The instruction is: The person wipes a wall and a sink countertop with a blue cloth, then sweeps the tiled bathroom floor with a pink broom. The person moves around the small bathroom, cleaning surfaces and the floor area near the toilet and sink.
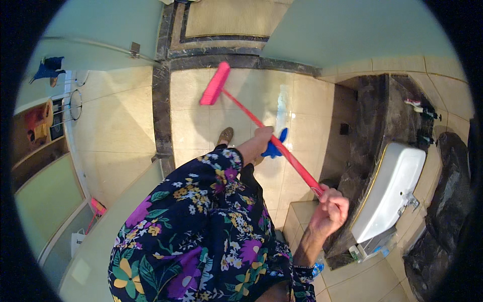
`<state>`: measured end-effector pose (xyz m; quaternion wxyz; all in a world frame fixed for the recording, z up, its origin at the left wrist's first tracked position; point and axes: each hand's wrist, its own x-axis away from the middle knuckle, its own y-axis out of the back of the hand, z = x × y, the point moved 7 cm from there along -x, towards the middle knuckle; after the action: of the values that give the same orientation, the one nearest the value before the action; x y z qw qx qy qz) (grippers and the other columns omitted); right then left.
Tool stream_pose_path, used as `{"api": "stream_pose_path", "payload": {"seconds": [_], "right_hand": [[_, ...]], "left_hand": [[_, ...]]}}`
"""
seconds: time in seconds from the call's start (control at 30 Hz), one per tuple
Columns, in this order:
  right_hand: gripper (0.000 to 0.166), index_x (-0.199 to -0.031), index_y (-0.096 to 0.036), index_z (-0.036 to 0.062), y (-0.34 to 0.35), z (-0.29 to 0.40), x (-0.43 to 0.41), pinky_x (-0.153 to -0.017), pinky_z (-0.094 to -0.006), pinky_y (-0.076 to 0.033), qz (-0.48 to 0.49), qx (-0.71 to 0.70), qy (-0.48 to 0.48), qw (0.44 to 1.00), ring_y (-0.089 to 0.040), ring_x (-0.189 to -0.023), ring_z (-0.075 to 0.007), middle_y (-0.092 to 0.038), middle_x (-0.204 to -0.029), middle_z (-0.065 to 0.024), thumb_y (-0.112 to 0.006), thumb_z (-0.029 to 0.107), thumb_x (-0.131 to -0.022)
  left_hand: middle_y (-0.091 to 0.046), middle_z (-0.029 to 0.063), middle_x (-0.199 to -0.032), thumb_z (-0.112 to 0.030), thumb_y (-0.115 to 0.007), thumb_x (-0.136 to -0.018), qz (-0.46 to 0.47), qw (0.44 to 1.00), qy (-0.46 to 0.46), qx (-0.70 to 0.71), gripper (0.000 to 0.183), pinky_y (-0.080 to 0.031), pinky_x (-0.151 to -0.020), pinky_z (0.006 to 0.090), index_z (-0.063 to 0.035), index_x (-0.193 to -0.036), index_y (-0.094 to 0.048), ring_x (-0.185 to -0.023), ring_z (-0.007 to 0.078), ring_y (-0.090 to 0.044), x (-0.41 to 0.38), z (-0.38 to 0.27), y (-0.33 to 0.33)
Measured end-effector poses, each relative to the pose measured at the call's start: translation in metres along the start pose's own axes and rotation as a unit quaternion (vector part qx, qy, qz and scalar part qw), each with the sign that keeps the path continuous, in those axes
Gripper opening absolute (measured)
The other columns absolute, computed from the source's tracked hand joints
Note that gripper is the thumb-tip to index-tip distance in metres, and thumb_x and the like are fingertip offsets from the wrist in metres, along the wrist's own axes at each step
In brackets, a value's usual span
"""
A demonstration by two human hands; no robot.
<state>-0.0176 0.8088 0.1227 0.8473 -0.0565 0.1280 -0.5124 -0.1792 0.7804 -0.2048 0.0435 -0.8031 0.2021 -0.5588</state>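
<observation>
A long-handled pink broom slants across the middle of the view, its pink head over the tiled floor near a dark stone threshold. Partway down the handle, my left hand is wrapped around the shaft. Gripping its upper end is my right hand, out beside the washbasin counter. A blue cloth or glove shows just behind the handle, by my left hand; I cannot tell whether it is held or lies lower down. The floor tiles beneath are shiny and look wet.
On the right, a white washbasin with a faucet sits on a dark stone counter. Frosted glass panels stand ahead and left. My shoe is on the tiles. A tiled step juts out below the counter.
</observation>
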Motion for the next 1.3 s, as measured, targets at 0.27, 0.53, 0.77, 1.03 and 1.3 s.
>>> {"api": "stream_pose_path", "payload": {"seconds": [0.27, 0.53, 0.77, 1.03, 1.3], "right_hand": [[0.004, -0.069, -0.049, 0.0048, -0.02, 0.071, 0.022, -0.076, -0.0419, -0.038, -0.009, 0.15, 0.127, 0.98, -0.041, -0.056, -0.0159, -0.04, -0.055, -0.0025, -0.052, 0.008, -0.069], [0.009, -0.063, -0.046, 0.0077, -0.01, 0.125, 0.036, -0.068, -0.0432, -0.04, -0.064, 0.206, 0.185, 0.959, -0.041, -0.05, -0.0153, -0.038, -0.05, -0.0013, -0.054, 0.011, -0.066], [0.007, -0.062, -0.046, 0.0048, 0.024, 0.078, 0.012, -0.071, -0.0441, -0.042, -0.029, 0.036, 0.045, 0.998, -0.042, -0.046, -0.0163, -0.04, -0.045, -0.0021, -0.051, 0.009, -0.063], [0.006, -0.072, -0.057, -0.0019, -0.032, -0.082, 0.034, -0.077, -0.029, -0.042, 0.207, -0.043, -0.242, 0.947, -0.055, -0.073, -0.0172, -0.057, -0.071, -0.0073, -0.053, -0.002, -0.067], [0.008, -0.071, -0.06, -0.0024, 0.029, -0.056, 0.027, -0.069, -0.0245, -0.043, 0.193, 0.08, -0.315, 0.926, -0.056, -0.075, -0.0156, -0.06, -0.077, -0.0089, -0.056, -0.003, -0.064]], "left_hand": [[-0.056, 0.0155, -0.063, -0.02, -0.05, -0.069, 0.186, 0.974, 0.118, -0.046, 0.02, -0.044, -0.041, 0.0437, -0.0003, -0.066, -0.051, -0.05, 0.0304, -0.056, 0.068, 0.022, -0.119], [-0.05, 0.0082, -0.064, -0.017, -0.058, -0.072, 0.261, 0.946, 0.188, 0.049, 0.017, -0.049, -0.056, 0.042, -0.0049, -0.069, -0.046, -0.056, 0.0239, -0.052, 0.13, 0.038, -0.165], [-0.053, 0.0252, -0.081, -0.034, -0.046, -0.081, 0.152, 0.976, 0.154, 0.037, 0.04, -0.046, -0.062, 0.0582, 0.0031, -0.095, -0.041, -0.075, 0.0438, -0.056, 0.107, 0.024, -0.048], [-0.056, 0.0206, -0.098, -0.039, -0.042, -0.079, -0.046, 0.968, 0.217, 0.122, 0.048, -0.041, -0.085, 0.0481, 0.0016, -0.105, -0.047, -0.089, 0.0367, -0.054, 0.079, 0.057, 0.151], [-0.055, 0.0196, -0.088, -0.021, -0.04, -0.082, 0.041, 0.939, 0.296, 0.172, 0.027, -0.046, -0.077, 0.0486, 0.0021, -0.096, -0.044, -0.077, 0.0331, -0.056, 0.074, 0.153, 0.097]]}}
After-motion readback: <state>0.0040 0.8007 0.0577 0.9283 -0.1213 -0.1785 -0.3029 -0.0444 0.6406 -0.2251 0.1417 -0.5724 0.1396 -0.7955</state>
